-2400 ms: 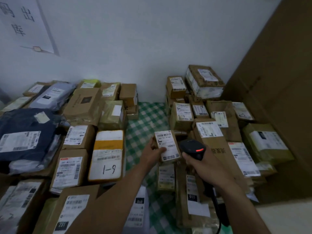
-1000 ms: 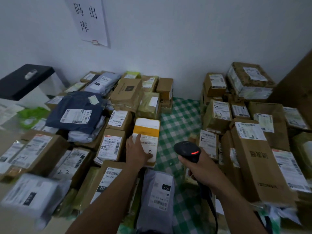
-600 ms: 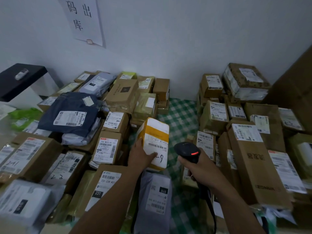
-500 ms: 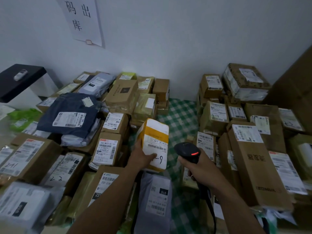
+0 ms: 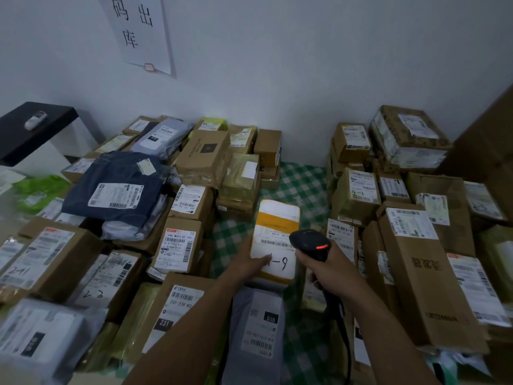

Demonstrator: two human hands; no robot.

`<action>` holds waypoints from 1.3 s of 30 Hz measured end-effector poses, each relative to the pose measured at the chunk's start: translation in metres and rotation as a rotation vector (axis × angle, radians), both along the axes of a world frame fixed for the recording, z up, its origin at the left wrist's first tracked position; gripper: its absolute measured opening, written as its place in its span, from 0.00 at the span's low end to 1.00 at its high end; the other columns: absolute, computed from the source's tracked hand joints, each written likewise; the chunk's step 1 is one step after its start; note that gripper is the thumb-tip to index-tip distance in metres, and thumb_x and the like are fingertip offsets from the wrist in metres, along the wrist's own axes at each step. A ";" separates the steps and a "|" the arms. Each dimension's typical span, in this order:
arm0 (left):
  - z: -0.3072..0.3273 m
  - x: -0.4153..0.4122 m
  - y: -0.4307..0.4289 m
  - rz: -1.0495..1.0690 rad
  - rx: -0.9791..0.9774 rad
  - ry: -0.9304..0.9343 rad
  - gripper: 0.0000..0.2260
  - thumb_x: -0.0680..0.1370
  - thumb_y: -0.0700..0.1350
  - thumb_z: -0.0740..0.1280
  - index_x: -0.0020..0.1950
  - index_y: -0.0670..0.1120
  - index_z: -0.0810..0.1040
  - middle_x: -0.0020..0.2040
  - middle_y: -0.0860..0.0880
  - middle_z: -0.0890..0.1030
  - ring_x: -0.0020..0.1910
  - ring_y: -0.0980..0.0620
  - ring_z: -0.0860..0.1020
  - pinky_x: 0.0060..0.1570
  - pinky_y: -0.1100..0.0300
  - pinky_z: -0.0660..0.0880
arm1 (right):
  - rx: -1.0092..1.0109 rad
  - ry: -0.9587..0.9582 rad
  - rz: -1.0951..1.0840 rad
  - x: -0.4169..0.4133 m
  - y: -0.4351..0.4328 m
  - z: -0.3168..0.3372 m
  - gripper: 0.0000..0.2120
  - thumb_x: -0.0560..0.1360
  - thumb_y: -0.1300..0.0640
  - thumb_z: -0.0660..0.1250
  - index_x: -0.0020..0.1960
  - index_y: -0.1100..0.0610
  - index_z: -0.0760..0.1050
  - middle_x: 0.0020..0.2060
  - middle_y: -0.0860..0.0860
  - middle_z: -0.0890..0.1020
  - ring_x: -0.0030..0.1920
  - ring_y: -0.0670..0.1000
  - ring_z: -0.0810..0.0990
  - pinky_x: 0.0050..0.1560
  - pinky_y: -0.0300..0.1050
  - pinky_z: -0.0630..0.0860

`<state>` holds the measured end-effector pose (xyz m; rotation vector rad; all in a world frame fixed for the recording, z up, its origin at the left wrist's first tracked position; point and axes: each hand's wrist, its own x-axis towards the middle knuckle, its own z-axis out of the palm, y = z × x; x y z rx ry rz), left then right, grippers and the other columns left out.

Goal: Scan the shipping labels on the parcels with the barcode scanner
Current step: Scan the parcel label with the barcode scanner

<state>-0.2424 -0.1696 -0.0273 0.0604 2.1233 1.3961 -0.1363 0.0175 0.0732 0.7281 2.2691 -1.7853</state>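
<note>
**Yellow parcel moves over to the scanner**

Head view: since a moment ago the yellow and white parcel [image 5: 277, 218] has moved to the right. It is now right next to the barcode scanner [image 5: 308, 240]. The left hand [image 5: 249, 266] holds the parcel up by its bottom left corner, with the thumb across the front. The parcel hangs over the middle of the green checked cloth [image 5: 301, 182], between the two piles. The right hand [image 5: 331, 270] is wrapped tight around the scanner's handle, and a red light [image 5: 322, 246] glows on its head.

I think this is the scan step for this one parcel. The shipping label [image 5: 270, 243] faces up and its black bars show. The thumb sits lower down, on the hand-written number, so it does not hide the bars. But the scanner's head covers the right end of them. Next, the right hand likely needs to pull back a little, point the nose at the bars and press the button. Then the parcel can go down on a pile.

Parcels crowd both sides of the cloth. A grey bag [image 5: 258, 329] lies just under the held parcel, near the cloth's front edge. A tall brown box [image 5: 422, 273] stands close on the right, so the right arm has little room. The scanner's cord [image 5: 344, 329] hangs down over the parcels and could catch on one. The room is dim. I cannot tell which other parcels are already scanned.
</note>
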 end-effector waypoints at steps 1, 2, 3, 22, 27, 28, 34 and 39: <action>-0.001 0.004 0.003 0.010 0.026 0.003 0.29 0.78 0.42 0.75 0.74 0.55 0.65 0.69 0.51 0.77 0.61 0.53 0.77 0.54 0.62 0.77 | -0.009 -0.004 -0.013 0.001 0.001 0.000 0.20 0.78 0.49 0.74 0.68 0.43 0.72 0.45 0.52 0.84 0.38 0.49 0.81 0.41 0.47 0.77; -0.003 0.007 0.006 0.024 0.050 0.015 0.31 0.77 0.43 0.76 0.74 0.54 0.65 0.68 0.51 0.77 0.61 0.53 0.77 0.54 0.62 0.77 | -0.016 -0.009 -0.025 0.003 0.003 -0.001 0.21 0.78 0.49 0.74 0.68 0.44 0.72 0.44 0.54 0.84 0.36 0.49 0.81 0.38 0.47 0.77; -0.007 0.009 0.009 0.029 0.054 0.028 0.33 0.76 0.44 0.77 0.76 0.54 0.65 0.68 0.50 0.78 0.61 0.53 0.78 0.57 0.58 0.78 | -0.018 -0.015 -0.037 0.004 0.005 -0.001 0.21 0.78 0.49 0.74 0.68 0.45 0.72 0.43 0.54 0.84 0.34 0.49 0.81 0.37 0.47 0.77; 0.009 0.039 0.020 0.325 0.360 -0.005 0.29 0.74 0.46 0.79 0.72 0.56 0.73 0.62 0.55 0.83 0.59 0.54 0.83 0.56 0.48 0.83 | -0.008 -0.001 -0.058 0.022 0.017 0.024 0.18 0.78 0.46 0.74 0.65 0.45 0.75 0.48 0.57 0.87 0.45 0.55 0.87 0.44 0.50 0.83; 0.043 0.027 0.044 0.318 0.332 0.338 0.33 0.75 0.46 0.78 0.76 0.55 0.67 0.64 0.61 0.79 0.61 0.64 0.78 0.55 0.64 0.79 | 0.027 0.099 -0.026 0.021 0.018 0.053 0.16 0.79 0.50 0.73 0.65 0.46 0.75 0.43 0.51 0.87 0.34 0.48 0.81 0.36 0.45 0.78; 0.049 0.023 0.050 0.325 0.334 0.376 0.33 0.75 0.45 0.78 0.76 0.54 0.67 0.65 0.60 0.79 0.61 0.65 0.78 0.55 0.65 0.79 | 0.025 0.118 -0.026 0.021 0.017 0.060 0.15 0.79 0.50 0.73 0.64 0.46 0.75 0.43 0.50 0.87 0.33 0.48 0.80 0.36 0.44 0.78; 0.057 -0.004 0.073 0.351 0.308 0.476 0.35 0.73 0.47 0.78 0.77 0.52 0.67 0.70 0.52 0.77 0.68 0.54 0.76 0.64 0.47 0.78 | 0.044 0.135 -0.014 0.021 0.020 0.089 0.18 0.78 0.46 0.73 0.65 0.44 0.72 0.42 0.50 0.87 0.34 0.45 0.82 0.36 0.41 0.77; 0.055 -0.014 0.082 0.387 0.302 0.477 0.38 0.71 0.54 0.77 0.77 0.54 0.65 0.71 0.52 0.76 0.70 0.51 0.75 0.65 0.42 0.77 | 0.029 0.148 -0.022 0.023 0.018 0.100 0.19 0.78 0.46 0.73 0.66 0.46 0.72 0.40 0.52 0.87 0.31 0.45 0.80 0.33 0.38 0.76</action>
